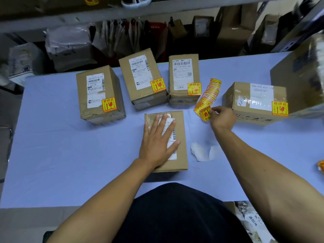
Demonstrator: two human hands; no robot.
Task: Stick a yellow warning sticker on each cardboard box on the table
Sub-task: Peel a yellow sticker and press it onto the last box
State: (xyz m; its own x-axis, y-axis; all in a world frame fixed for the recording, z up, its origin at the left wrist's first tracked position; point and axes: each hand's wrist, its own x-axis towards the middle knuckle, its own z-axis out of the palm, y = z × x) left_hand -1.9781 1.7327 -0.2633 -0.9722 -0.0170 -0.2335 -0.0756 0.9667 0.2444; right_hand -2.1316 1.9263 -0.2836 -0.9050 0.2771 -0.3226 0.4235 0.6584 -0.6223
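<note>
**Five boxes out, one unlabelled**

Pale blue table surface (70, 155) across the frame. Large brown cardboard carton (301, 76) at far right, blurred. Four smaller brown cardboard boxes in an arc behind: left box (100, 95), second box (142, 78), third box (184, 79), right box (254, 102), each bearing a yellow-and-red warning sticker on a near corner. Nearest plain brown cardboard box (180, 149) at centre, no sticker visible. Left hand (157, 141) flat on its top, fingers spread and straight. Fanned strip of yellow warning stickers (208, 97) between third and right boxes. Right hand (222, 118) pinching the strip's near end. White peeled backing scraps (201, 151) just right of the nearest box.
</note>
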